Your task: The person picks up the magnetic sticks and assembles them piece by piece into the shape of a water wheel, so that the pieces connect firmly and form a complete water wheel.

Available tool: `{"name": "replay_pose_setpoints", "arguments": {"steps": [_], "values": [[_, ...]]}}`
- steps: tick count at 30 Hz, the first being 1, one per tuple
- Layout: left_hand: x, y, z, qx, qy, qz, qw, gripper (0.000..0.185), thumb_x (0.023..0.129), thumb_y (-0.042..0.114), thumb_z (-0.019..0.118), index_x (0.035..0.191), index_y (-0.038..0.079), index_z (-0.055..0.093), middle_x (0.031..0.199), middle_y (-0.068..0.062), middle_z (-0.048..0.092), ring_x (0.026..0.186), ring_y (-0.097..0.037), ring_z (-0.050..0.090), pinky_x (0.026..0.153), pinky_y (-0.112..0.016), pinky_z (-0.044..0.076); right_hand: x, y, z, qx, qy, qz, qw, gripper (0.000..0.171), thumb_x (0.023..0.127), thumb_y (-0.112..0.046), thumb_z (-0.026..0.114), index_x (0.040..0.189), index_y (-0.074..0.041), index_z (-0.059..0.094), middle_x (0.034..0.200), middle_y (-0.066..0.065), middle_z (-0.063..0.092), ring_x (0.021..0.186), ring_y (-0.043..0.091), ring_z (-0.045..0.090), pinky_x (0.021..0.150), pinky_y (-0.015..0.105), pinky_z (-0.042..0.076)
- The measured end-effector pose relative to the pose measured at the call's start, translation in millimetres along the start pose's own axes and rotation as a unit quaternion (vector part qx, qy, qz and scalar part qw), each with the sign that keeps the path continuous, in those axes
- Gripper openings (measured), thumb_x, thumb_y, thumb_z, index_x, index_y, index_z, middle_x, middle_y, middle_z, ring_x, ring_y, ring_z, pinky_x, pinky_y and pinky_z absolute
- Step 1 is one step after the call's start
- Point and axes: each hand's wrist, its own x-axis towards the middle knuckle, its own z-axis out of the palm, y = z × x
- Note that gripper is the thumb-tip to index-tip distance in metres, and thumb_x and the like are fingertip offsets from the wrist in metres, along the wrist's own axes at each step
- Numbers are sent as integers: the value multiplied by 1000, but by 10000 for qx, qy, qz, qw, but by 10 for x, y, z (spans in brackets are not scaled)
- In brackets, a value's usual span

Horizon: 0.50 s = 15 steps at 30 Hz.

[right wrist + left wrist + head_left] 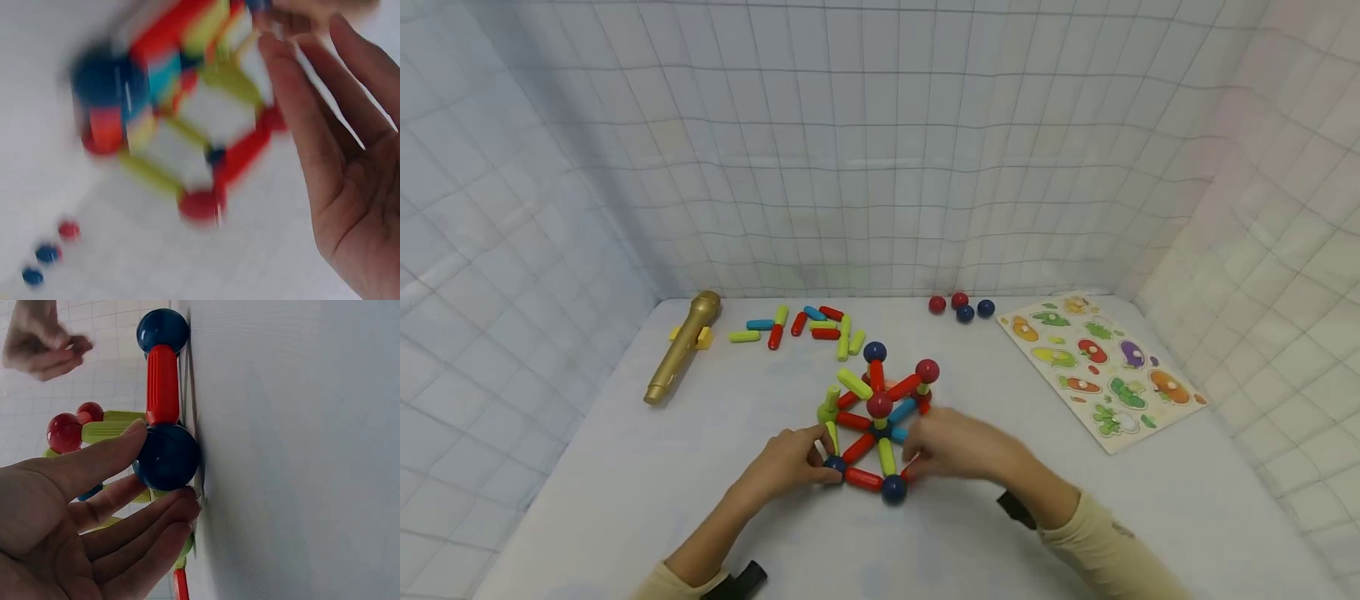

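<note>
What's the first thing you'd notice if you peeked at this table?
The colourful stick-and-ball structure in the middle of the white table, with the left hand pinching a dark blue ball at its near corner and the right hand at its other side. Next, the gold toy microphone at back left and the vegetable puzzle board on the right.

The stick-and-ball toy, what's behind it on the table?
Behind the stick-and-ball toy lie loose sticks, four loose balls and a gold microphone. The hands cover its front corners.
</note>
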Motion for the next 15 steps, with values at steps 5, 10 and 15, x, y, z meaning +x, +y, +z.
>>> {"name": "replay_pose_setpoints", "arguments": {"steps": [5,10,15], "values": [[8,53,3,141,260,191,9994,22,74,24,84,84,15,66,70,5,63,67,-11,53,59,-25,44,222,732,-625,159,1739,827,9811,13,88,-12,70,98,-7,74,87,4,73,76,14,63,68,26,53],[-49,86,25,227,608,330,9973,22,71,21,87,82,11,71,70,5,64,67,-10,52,60,-23,45,793,1512,-679,441,2789,1689,9443,19,90,-7,65,105,3,71,99,18,71,89,28,64,77,39,55],[-86,72,51,196,610,411,9971,21,71,20,86,82,9,71,71,5,64,67,-9,51,58,-21,45,1136,1906,-466,215,2452,2357,9402,25,88,-8,65,110,3,69,108,21,68,100,33,61,88,45,52]]}}
